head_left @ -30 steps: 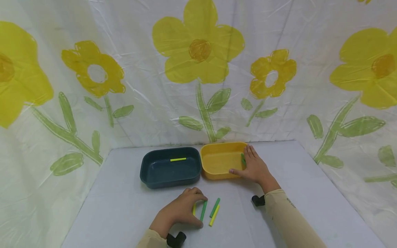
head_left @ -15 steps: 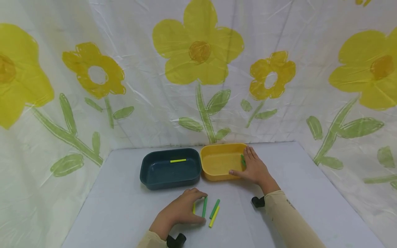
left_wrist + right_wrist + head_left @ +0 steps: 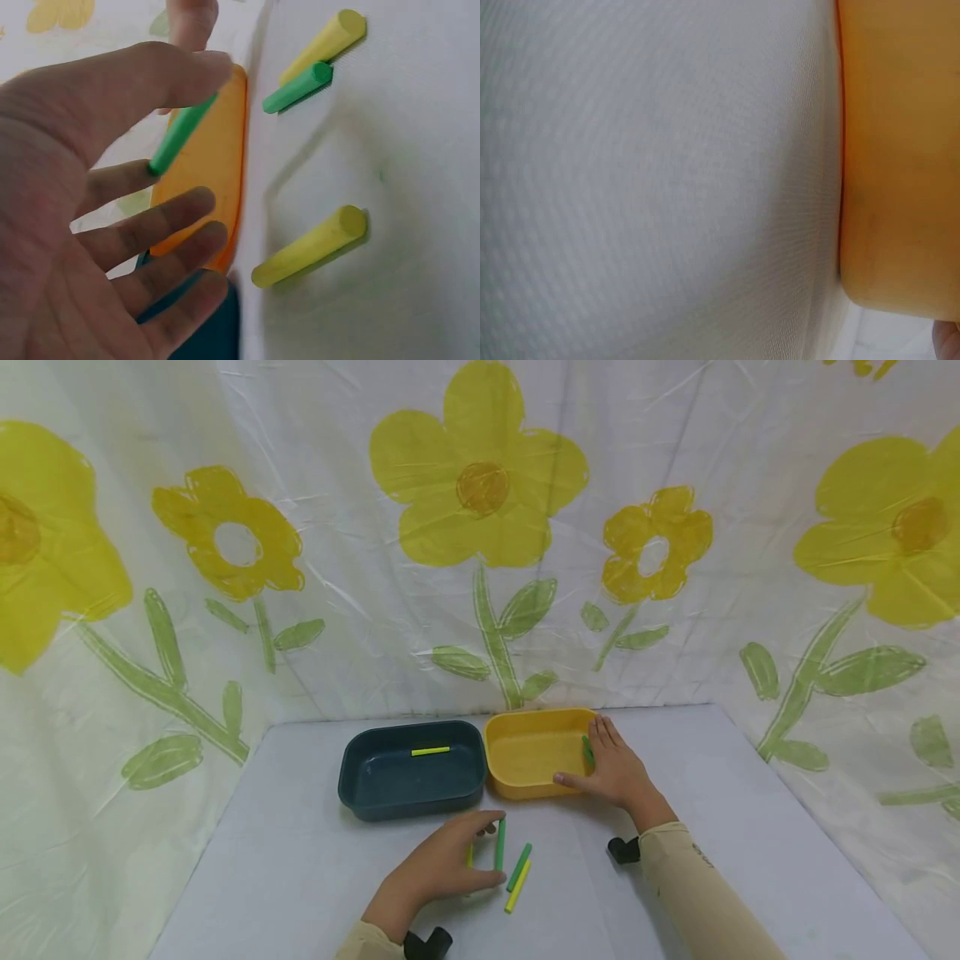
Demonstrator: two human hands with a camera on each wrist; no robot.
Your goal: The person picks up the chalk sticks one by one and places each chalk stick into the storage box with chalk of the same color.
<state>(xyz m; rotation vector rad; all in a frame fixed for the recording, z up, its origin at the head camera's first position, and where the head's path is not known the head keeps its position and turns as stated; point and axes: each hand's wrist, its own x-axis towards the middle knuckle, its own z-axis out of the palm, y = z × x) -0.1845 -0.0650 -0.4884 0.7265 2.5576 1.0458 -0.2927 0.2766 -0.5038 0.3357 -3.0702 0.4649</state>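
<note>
My left hand [image 3: 442, 864] pinches a short round green stick [image 3: 500, 846] by its ends, thumb at one and a fingertip at the other. In the left wrist view this green stick [image 3: 182, 135] is off the table, the other fingers spread beside it. Below the hand lies a yellow stick [image 3: 311, 246]. Just right of it, a green stick [image 3: 519, 867] and a yellow stick [image 3: 516, 889] lie side by side. My right hand [image 3: 618, 768] rests on the right end of the yellow basin [image 3: 534, 756], fingers straight, thumb along the front rim. A green stick [image 3: 588, 750] inside is partly hidden.
A dark teal basin [image 3: 405, 785] stands left of the yellow one, close against it, with a yellow stick [image 3: 431, 751] in it. Both are on a white-covered table [image 3: 285, 843]. Behind hangs a flower-printed curtain [image 3: 360, 635].
My left hand has raised the green stick off the table and moved slightly right with it, the stick turning more upright in view. The right hand stays on the yellow basin.
</note>
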